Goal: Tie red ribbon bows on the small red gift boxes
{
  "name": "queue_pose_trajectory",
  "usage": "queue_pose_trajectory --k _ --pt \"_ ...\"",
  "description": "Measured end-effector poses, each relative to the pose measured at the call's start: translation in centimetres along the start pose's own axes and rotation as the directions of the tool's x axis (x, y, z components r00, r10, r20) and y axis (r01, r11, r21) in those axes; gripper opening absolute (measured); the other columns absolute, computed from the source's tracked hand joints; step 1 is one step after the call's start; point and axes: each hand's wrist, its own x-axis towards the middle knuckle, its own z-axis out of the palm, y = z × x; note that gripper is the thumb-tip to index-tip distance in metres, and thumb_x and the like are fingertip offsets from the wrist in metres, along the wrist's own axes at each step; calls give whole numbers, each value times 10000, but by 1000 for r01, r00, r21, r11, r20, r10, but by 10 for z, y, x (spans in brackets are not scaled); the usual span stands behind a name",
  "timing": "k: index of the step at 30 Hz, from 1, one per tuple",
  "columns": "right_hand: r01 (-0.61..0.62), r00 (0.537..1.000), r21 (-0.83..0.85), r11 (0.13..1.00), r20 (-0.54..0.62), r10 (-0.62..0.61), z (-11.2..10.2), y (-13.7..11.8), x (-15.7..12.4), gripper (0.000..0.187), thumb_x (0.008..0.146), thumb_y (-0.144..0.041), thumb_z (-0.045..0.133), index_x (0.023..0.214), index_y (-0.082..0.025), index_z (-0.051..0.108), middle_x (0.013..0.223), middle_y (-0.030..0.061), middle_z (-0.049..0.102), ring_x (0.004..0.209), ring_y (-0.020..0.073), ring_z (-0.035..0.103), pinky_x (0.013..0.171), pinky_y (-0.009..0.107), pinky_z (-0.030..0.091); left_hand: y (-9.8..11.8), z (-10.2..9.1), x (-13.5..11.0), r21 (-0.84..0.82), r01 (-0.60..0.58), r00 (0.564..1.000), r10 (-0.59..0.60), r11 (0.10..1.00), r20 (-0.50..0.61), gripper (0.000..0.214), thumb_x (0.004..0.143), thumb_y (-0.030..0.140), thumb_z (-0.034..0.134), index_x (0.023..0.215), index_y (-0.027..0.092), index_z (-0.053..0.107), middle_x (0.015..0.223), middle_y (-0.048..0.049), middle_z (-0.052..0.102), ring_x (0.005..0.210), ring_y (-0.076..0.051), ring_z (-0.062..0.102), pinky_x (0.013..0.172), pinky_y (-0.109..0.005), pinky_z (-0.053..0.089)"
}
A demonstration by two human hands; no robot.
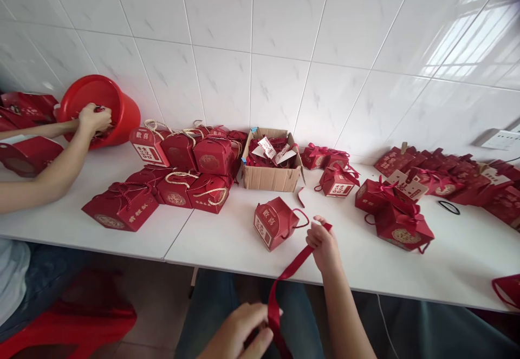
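Note:
A dark red ribbon [290,275] runs slack between my two hands. My right hand [323,242] pinches its upper end just above the white table [227,242], beside a small red gift box [273,223] with a thin cord handle. My left hand [239,332] grips the ribbon's lower end down at my lap, below the table edge. Both hands are closed on the ribbon.
A cardboard box [271,177] of ribbons and tags sits at the back centre. Several red gift boxes [179,172] are piled left of it, and more with bows [400,215] lie to the right. At the left another person's hands [94,118] reach into a tipped red bucket [101,107].

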Motion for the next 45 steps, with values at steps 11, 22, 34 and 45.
queue_pose_trajectory --k 11,22,34,45 --pt "-76 993 295 953 -64 100 -44 -21 -40 229 736 -349 527 882 -191 603 594 -46 312 496 91 256 424 209 239 -1 -73 144 215 -423 790 474 880 -389 343 734 117 498 1057 217 556 1129 -104 605 1169 -256 526 931 -409 472" --pt "23 999 27 999 -29 -22 2 -30 -52 311 770 -394 686 832 -219 436 584 -39 548 578 107 493 568 214 379 19 -26 119 339 -367 801 479 866 -358 165 814 290 567 696 194 502 688 2 551 664 -136 542 635 -251 442" --pt "23 997 15 1000 70 -24 31 -21 -45 356 780 -422 668 838 -227 376 552 -59 553 537 102 494 548 216 395 35 3 102 508 -274 810 481 816 -336 300 869 325 509 613 180 451 534 38 465 535 -104 448 631 -252 364" --pt "55 993 9 998 100 -55 41 -24 -40 355 767 -406 675 812 -224 374 575 -56 569 518 90 479 522 209 402 48 -12 99 315 -220 914 308 923 -264 297 927 379 373 789 193 559 625 -8 605 557 -139 545 557 -238 390"
